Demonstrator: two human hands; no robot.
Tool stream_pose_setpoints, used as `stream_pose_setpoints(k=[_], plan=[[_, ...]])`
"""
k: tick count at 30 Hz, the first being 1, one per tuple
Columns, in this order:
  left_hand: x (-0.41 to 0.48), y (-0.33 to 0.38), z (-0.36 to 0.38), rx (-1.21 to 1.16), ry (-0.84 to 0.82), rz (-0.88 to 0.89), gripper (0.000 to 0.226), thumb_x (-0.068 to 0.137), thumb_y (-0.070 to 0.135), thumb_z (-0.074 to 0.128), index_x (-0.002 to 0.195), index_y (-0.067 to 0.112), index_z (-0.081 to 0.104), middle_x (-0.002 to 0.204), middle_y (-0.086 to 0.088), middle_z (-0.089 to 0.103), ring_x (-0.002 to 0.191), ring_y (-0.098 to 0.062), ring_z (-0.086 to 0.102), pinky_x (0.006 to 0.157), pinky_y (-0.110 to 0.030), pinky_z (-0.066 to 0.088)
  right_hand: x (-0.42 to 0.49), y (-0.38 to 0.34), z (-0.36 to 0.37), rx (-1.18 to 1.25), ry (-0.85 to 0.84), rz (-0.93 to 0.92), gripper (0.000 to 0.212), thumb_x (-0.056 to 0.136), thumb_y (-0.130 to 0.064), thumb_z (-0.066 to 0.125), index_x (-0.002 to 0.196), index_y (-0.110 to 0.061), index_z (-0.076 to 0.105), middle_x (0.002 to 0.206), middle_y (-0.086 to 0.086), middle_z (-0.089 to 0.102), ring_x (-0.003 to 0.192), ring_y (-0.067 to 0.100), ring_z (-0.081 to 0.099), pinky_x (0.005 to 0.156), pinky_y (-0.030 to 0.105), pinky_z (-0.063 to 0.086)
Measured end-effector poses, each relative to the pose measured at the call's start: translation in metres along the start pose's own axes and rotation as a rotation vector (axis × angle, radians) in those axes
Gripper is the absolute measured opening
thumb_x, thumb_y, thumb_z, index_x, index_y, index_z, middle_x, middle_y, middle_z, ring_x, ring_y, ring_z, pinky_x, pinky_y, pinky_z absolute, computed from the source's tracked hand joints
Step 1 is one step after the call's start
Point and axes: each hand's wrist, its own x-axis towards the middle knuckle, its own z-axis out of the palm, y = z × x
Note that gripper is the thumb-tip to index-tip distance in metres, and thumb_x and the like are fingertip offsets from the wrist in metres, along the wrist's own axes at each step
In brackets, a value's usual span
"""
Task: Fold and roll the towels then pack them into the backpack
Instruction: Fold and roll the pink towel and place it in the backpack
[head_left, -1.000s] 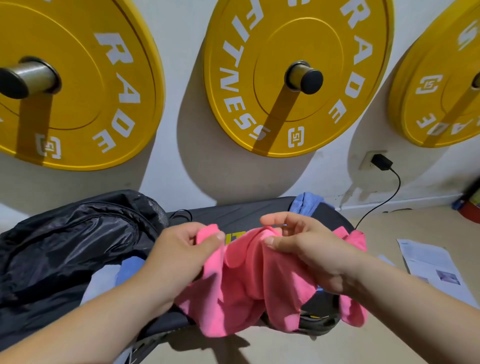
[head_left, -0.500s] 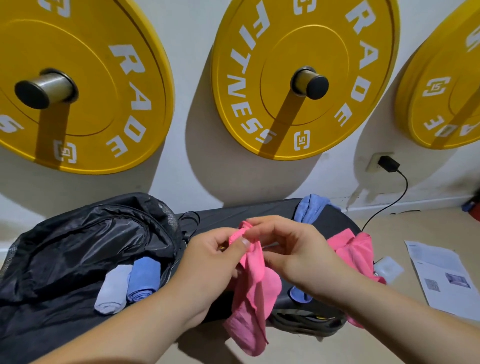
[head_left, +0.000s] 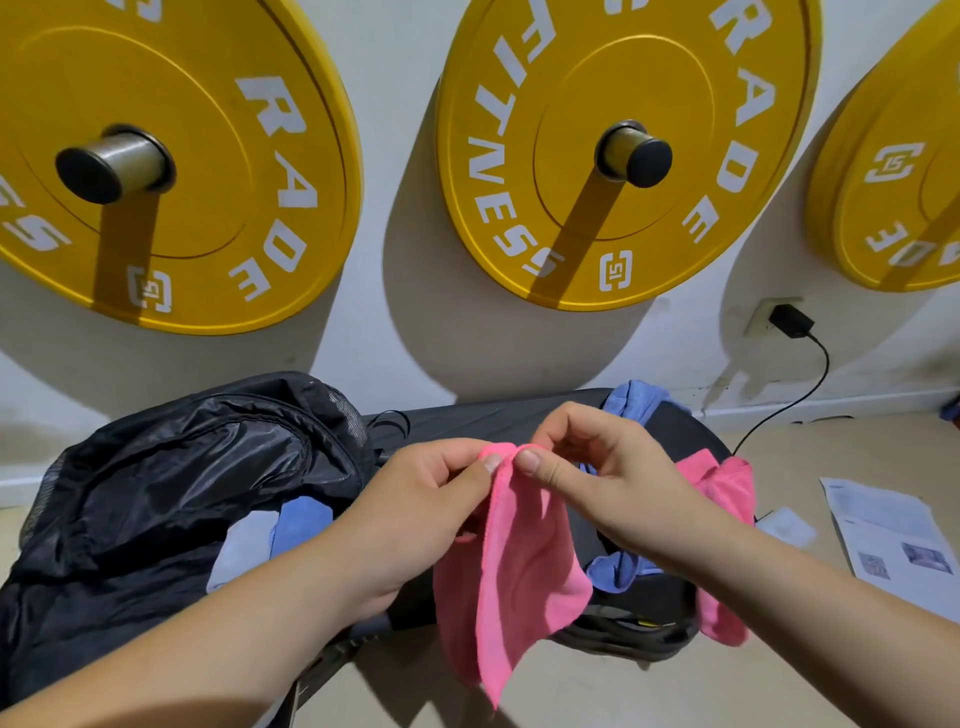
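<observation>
A pink towel (head_left: 511, 566) hangs folded in front of me, its top edge pinched between the fingertips of my left hand (head_left: 415, 519) and my right hand (head_left: 608, 483), which nearly touch. The black backpack (head_left: 156, 488) lies open at the left on a dark bench (head_left: 498, 421). Two rolled towels, one pale grey (head_left: 241, 551) and one blue (head_left: 301, 525), lie inside its opening. Another pink towel (head_left: 727, 493) drapes over the bench's right end. A blue towel (head_left: 636, 402) lies at the back, and a blue towel edge (head_left: 618, 569) shows under my right wrist.
Three yellow weight plates (head_left: 623, 156) hang on pegs on the wall just behind the bench. A charger (head_left: 789, 319) is plugged in at the right, its cable trailing to the floor. Printed papers (head_left: 888, 540) lie on the floor at the right.
My hands have brought the spread pink towel's corners together, so it now hangs folded and narrow. The view shifted, uncovering the rolled towels in the backpack.
</observation>
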Motion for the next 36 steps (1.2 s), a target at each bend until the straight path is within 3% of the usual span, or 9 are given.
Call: stream_pose_setpoints(k=[6, 9, 11, 14, 18, 24, 31, 34, 36], plan=[[0.001, 0.000, 0.000, 0.010, 0.023, 0.065, 0.021, 0.100, 0.021, 0.059, 0.105, 0.026, 0.080, 0.103, -0.002, 0.079, 0.101, -0.020, 0.073, 0.084, -0.026, 0.058, 0.000, 0.007, 0.002, 0.173, -0.009, 0.071, 0.014, 0.089, -0.021, 0.078, 0.088, -0.011, 0.068, 0.070, 0.012, 0.061, 0.067, 0.021, 0.051, 0.064, 0.041, 0.040], [0.002, -0.002, 0.000, -0.002, -0.004, 0.056, 0.023, 0.102, 0.020, 0.057, 0.105, 0.025, 0.079, 0.104, -0.005, 0.079, 0.105, -0.027, 0.072, 0.092, -0.036, 0.058, 0.001, 0.009, 0.002, 0.161, 0.021, 0.063, 0.014, 0.087, -0.030, 0.079, 0.094, -0.019, 0.074, 0.074, 0.028, 0.061, 0.066, 0.028, 0.052, 0.064, 0.046, 0.042], [0.003, -0.002, 0.000, -0.010, -0.011, 0.058, 0.024, 0.102, 0.018, 0.056, 0.104, 0.021, 0.079, 0.102, -0.008, 0.078, 0.101, -0.026, 0.073, 0.090, -0.035, 0.057, 0.001, 0.009, 0.002, 0.169, 0.010, 0.091, 0.015, 0.088, -0.028, 0.078, 0.102, -0.020, 0.079, 0.085, 0.021, 0.073, 0.078, 0.037, 0.068, 0.076, 0.053, 0.054], [0.004, -0.003, -0.002, -0.011, 0.017, 0.066, 0.022, 0.101, 0.017, 0.058, 0.100, 0.017, 0.080, 0.099, -0.012, 0.078, 0.091, -0.021, 0.072, 0.085, -0.034, 0.055, 0.001, 0.007, 0.000, 0.198, -0.006, 0.144, 0.017, 0.089, -0.016, 0.077, 0.105, -0.016, 0.081, 0.098, 0.004, 0.080, 0.101, 0.027, 0.074, 0.097, 0.051, 0.056], [0.005, -0.006, -0.003, -0.007, 0.037, 0.073, 0.020, 0.099, 0.017, 0.061, 0.097, 0.015, 0.080, 0.098, -0.015, 0.077, 0.090, -0.025, 0.070, 0.090, -0.045, 0.054, 0.001, 0.007, -0.001, 0.161, -0.021, 0.185, 0.017, 0.088, -0.016, 0.077, 0.105, -0.016, 0.081, 0.098, 0.001, 0.080, 0.102, 0.022, 0.074, 0.098, 0.050, 0.056], [0.003, -0.007, -0.003, 0.011, 0.035, 0.145, 0.010, 0.084, 0.022, 0.077, 0.089, 0.014, 0.080, 0.089, -0.008, 0.079, 0.083, -0.015, 0.072, 0.082, -0.033, 0.057, 0.001, 0.008, -0.001, 0.117, -0.025, 0.177, 0.012, 0.086, -0.023, 0.080, 0.098, -0.020, 0.082, 0.094, -0.003, 0.077, 0.087, 0.012, 0.071, 0.081, 0.035, 0.056], [0.001, 0.008, -0.016, 0.160, 0.008, 0.307, 0.009, 0.089, 0.028, 0.065, 0.091, 0.025, 0.074, 0.075, 0.002, 0.072, 0.070, -0.010, 0.063, 0.067, -0.027, 0.047, 0.000, 0.002, -0.007, 0.162, -0.260, 0.105, 0.017, 0.095, -0.018, 0.070, 0.111, -0.012, 0.071, 0.107, 0.011, 0.075, 0.103, 0.030, 0.070, 0.097, 0.052, 0.054], [0.000, 0.019, -0.023, 0.176, 0.132, 0.388, 0.012, 0.092, 0.035, 0.062, 0.095, 0.026, 0.069, 0.070, -0.017, 0.063, 0.061, -0.019, 0.053, 0.061, -0.033, 0.041, -0.001, 0.004, -0.007, 0.127, -0.334, 0.094, 0.012, 0.091, -0.021, 0.076, 0.089, -0.012, 0.069, 0.084, 0.017, 0.066, 0.082, 0.018, 0.061, 0.079, 0.050, 0.054], [0.002, 0.020, -0.026, 0.190, 0.241, 0.448, 0.009, 0.098, 0.032, 0.061, 0.095, 0.026, 0.067, 0.072, -0.011, 0.066, 0.063, -0.014, 0.057, 0.062, -0.032, 0.043, 0.000, 0.008, -0.006, 0.078, -0.359, 0.112, 0.025, 0.088, -0.028, 0.079, 0.079, -0.011, 0.064, 0.072, 0.007, 0.056, 0.072, 0.014, 0.052, 0.066, 0.039, 0.044]])
